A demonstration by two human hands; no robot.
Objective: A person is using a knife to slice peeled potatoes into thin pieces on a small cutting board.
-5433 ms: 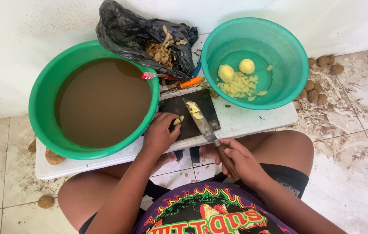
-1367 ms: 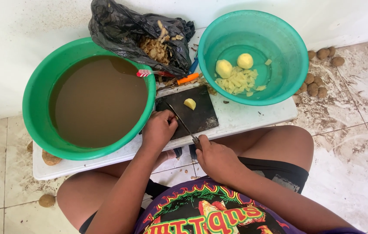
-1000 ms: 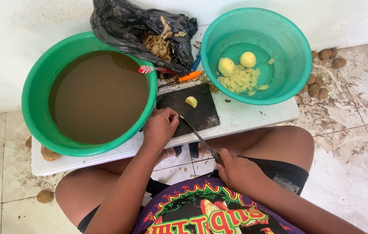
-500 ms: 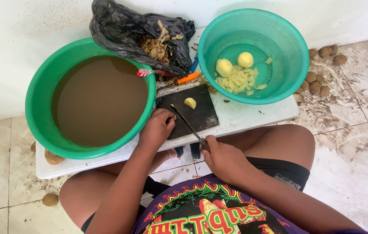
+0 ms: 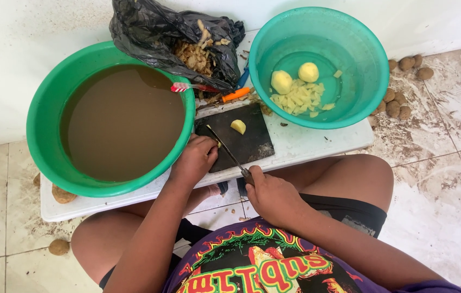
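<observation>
My left hand (image 5: 195,159) presses down on a small piece of peeled potato at the near left corner of the black cutting board (image 5: 244,145). My right hand (image 5: 271,193) grips a knife (image 5: 225,149) by its handle, the blade lying against the piece under my left fingers. Another yellow potato piece (image 5: 237,126) lies alone in the middle of the board. The teal bowl (image 5: 366,59) behind holds two peeled potatoes and several cut pieces in water.
A large green basin (image 5: 46,114) of brown water fills the left of the white table (image 5: 306,145). A black bag (image 5: 149,32) of peelings, a toothbrush (image 5: 187,87) and an orange-handled tool (image 5: 236,95) lie behind the board. Unpeeled potatoes (image 5: 396,106) sit on the tiled floor.
The knife has drawn back and come forward again across the piece under my left hand. Earlier the blade carried cut pieces; now one piece lies on the board.
</observation>
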